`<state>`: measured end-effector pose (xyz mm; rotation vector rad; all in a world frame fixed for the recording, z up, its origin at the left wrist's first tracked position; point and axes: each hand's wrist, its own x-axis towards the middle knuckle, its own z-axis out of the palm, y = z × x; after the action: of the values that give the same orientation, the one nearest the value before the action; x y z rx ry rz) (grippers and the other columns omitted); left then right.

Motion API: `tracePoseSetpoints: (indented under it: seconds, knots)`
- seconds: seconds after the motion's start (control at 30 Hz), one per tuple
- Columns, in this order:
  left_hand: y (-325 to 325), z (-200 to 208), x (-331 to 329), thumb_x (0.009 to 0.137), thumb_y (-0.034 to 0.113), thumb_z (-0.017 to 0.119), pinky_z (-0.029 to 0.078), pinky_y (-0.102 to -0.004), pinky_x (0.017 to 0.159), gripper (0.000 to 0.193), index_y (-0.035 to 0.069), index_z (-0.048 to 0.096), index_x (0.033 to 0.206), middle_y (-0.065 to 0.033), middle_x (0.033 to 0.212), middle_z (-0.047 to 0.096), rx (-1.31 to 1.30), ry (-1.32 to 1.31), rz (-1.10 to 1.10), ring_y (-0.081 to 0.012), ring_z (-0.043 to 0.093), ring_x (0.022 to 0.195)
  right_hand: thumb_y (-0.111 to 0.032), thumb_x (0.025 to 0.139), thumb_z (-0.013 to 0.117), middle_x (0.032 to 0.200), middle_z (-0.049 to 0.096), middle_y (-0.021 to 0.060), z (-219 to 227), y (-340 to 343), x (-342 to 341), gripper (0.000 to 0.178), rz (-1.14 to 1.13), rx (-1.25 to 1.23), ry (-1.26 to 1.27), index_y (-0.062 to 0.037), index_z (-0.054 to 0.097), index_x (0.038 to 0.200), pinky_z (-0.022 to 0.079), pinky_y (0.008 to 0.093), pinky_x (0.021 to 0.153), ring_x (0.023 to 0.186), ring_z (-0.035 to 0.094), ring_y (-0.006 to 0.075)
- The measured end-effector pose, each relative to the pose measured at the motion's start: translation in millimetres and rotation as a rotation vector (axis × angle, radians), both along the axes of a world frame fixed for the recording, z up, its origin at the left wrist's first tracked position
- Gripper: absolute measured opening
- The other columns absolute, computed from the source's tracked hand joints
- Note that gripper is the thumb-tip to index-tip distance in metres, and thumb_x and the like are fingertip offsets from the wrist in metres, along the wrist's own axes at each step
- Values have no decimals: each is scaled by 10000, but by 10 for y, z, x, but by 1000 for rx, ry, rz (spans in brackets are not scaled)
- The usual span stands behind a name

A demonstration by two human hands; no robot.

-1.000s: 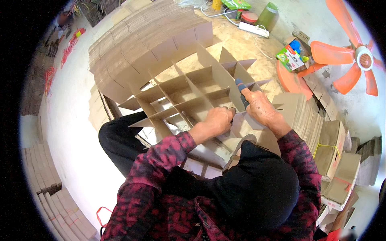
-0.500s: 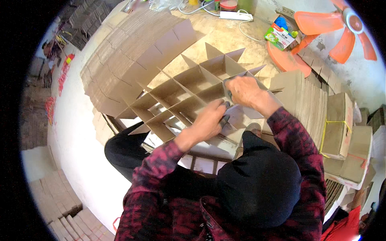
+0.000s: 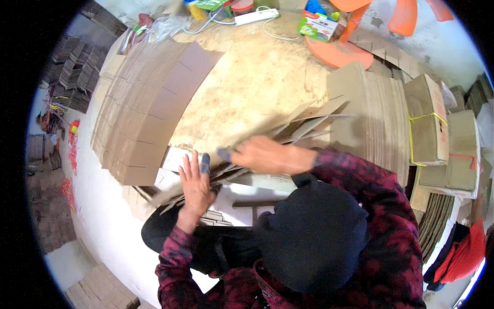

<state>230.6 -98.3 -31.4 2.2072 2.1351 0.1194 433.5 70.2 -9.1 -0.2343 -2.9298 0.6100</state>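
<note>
A cardboard divider grid lies folded nearly flat, a slanting bundle of overlapping strips in front of me. My left hand rests against its left end with fingers stretched and spread; a dark cover sits on one digit. Along the bundle's middle, my right hand is closed over the upper edge, its fingers curled and partly hidden. A dark cover shows at its tip too. To the left stands a long leaning stack of slotted cardboard strips, and to the right a tall stack of cardboard sheets.
A worn wooden tabletop spreads beyond the divider. A white power strip, a small printed box and an orange fan stand along the back. Tied cardboard boxes sit at the right. Below the divider is a slatted opening.
The divider grid was spread open with square cells; now it is collapsed into a narrow bundle. My left hand moved left and spread its fingers, while my right hand came left and lower.
</note>
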Motion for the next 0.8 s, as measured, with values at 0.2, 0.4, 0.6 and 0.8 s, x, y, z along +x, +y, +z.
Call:
tracePoseSetpoints:
  seconds: [0.2, 0.4, 0.6, 0.8]
  knots:
    - [423, -9, -182, 627, -38, 608, 474, -455, 726, 311, 49, 513, 910, -181, 933, 586, -158, -215, 17, -400, 587, 885, -110, 688, 662, 1178, 537, 211, 36, 89, 1797, 204, -885, 311, 181, -27, 608, 866, 418, 479, 907, 1125, 503, 387]
    - [103, 808, -537, 725, 11, 643, 461, -450, 610, 160, 55, 525, 823, -190, 763, 577, 226, -192, 226, -406, 591, 734, -78, 693, 680, 1335, 473, 229, -148, -260, 2346, 413, -1177, 439, -322, -6, 601, 1092, 338, 490, 1043, 1258, 424, 403]
    - [-1105, 1513, -1547, 818, 20, 625, 515, -392, 691, 257, 49, 566, 1067, -198, 870, 643, 668, 93, 715, -332, 658, 808, -78, 732, 680, 1343, 478, 222, -324, -270, 2384, 487, -1174, 279, -156, -7, 554, 1197, 334, 451, 1054, 1256, 432, 373]
    - [-2992, 1060, -2165, 831, -24, 602, 492, -309, 842, 562, 60, 450, 1365, -176, 1079, 654, 809, 0, 1097, -224, 632, 992, -80, 770, 675, 1345, 482, 214, -331, -194, 2350, 516, -1211, 260, 12, -10, 514, 1255, 342, 415, 1046, 1244, 446, 340]
